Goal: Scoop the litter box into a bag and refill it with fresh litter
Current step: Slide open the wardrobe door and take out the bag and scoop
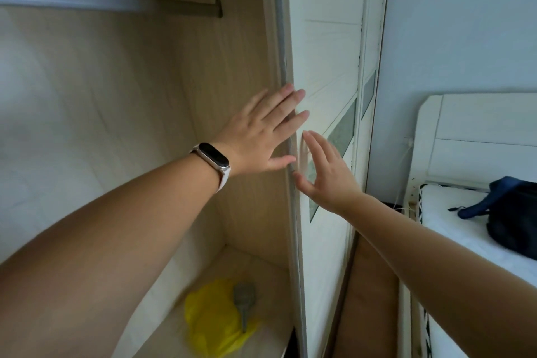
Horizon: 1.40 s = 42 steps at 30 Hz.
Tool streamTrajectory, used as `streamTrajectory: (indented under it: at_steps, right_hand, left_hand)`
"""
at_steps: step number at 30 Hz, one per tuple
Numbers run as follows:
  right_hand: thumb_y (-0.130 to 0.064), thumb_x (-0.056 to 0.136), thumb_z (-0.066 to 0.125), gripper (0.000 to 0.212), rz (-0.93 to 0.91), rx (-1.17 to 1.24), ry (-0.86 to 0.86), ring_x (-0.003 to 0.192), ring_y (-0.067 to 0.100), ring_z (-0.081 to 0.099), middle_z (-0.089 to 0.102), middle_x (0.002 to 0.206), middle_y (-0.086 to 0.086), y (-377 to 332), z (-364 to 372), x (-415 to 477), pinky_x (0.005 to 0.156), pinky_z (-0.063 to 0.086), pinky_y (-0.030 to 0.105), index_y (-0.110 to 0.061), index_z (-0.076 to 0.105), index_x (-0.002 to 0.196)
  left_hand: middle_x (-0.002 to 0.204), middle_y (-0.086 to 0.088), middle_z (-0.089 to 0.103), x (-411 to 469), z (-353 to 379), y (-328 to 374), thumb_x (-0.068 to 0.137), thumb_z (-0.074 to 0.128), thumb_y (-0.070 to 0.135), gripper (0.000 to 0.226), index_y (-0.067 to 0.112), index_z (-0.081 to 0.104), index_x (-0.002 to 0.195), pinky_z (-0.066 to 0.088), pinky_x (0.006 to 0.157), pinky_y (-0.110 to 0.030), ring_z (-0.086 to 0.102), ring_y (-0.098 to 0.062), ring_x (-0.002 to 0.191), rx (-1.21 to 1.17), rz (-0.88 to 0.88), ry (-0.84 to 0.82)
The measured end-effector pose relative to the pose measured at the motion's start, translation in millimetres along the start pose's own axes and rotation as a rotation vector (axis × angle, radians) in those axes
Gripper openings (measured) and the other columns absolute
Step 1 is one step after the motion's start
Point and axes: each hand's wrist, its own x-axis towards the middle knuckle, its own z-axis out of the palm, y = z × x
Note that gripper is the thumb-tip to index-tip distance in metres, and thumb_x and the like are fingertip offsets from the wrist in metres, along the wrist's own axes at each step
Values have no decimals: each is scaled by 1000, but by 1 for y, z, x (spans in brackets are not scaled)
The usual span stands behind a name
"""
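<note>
I face an open wardrobe with a white sliding door (325, 61). My left hand (261, 131), with a smart band on its wrist, lies flat with straight fingers against the door's edge. My right hand (325, 171) presses flat on the door's front face just below it, fingers straight. On the wardrobe's bottom shelf (255, 259) lies a yellow plastic bag (212, 320), and a grey litter scoop (244, 304) rests on top of it. No litter box is in view.
A hanging rail (122, 4) crosses the top of the wardrobe. To the right stands a white bed (453, 218) with a dark blue bag (514, 215) on it. A narrow strip of brown floor (369, 293) runs between door and bed.
</note>
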Motion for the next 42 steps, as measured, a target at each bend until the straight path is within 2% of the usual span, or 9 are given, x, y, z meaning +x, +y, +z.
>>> streamTrajectory:
  at_steps: [2,5,7,10,16,20,27,35,42]
  right_hand:
    - [-42,91,54,67,16,-33,26,134,33,41,39,148,17,-8,-3,-5,105,41,47,-11,34,147]
    - [-36,90,55,54,0,-117,86,128,35,45,45,142,18,-23,-8,-22,109,33,50,-11,45,136]
    - [-32,88,56,47,-68,-165,94,124,36,48,51,136,19,-33,-7,-38,112,28,51,-7,54,128]
    - [-27,84,60,40,-208,-198,51,115,37,55,58,126,20,-49,3,-64,107,33,49,-2,64,116]
    - [-36,81,62,53,-255,-222,-502,114,32,57,57,130,11,-80,42,-111,91,50,43,-11,57,127]
    - [-52,89,41,57,-156,-259,-808,121,28,48,47,134,5,-101,75,-127,97,43,39,-18,47,134]
    - [-50,96,41,60,-76,-176,-1059,130,26,42,37,148,1,-106,167,-145,98,39,38,-29,25,150]
    - [-47,94,42,54,-55,-94,-1237,132,24,39,38,147,3,-78,282,-181,102,40,37,-23,37,142]
    - [-50,88,38,55,-66,-141,-1320,118,28,49,49,133,8,-55,370,-244,91,43,37,-17,50,131]
  left_hand:
    - [161,-18,15,-17,-1,3,92,45,61,79,15,27,153,23,116,-53,14,-33,149,-69,-17,-40]
    - [159,-17,21,-58,1,11,92,47,54,72,16,30,151,27,114,-52,22,-32,146,-172,-114,-115]
    - [156,-16,30,-95,2,20,92,47,50,67,16,35,149,33,110,-50,31,-32,142,-238,-213,-198]
    - [154,-11,34,-158,10,42,94,42,51,62,18,36,147,36,108,-46,34,-29,139,-336,-321,-406]
    - [145,-9,47,-272,28,100,87,30,56,69,16,46,141,43,102,-43,44,-28,133,-512,-543,-698]
    - [140,-7,51,-323,29,140,85,34,56,70,17,48,141,45,98,-39,47,-27,129,-625,-700,-802]
    - [149,-6,41,-390,45,188,86,36,54,69,19,40,145,41,103,-41,40,-27,135,-716,-867,-1066]
    - [147,-2,40,-429,103,218,96,44,47,57,20,35,145,42,102,-41,41,-23,132,-771,-1041,-1211]
    - [151,-5,35,-466,178,261,95,47,45,56,21,34,145,39,103,-39,36,-26,136,-808,-952,-1280]
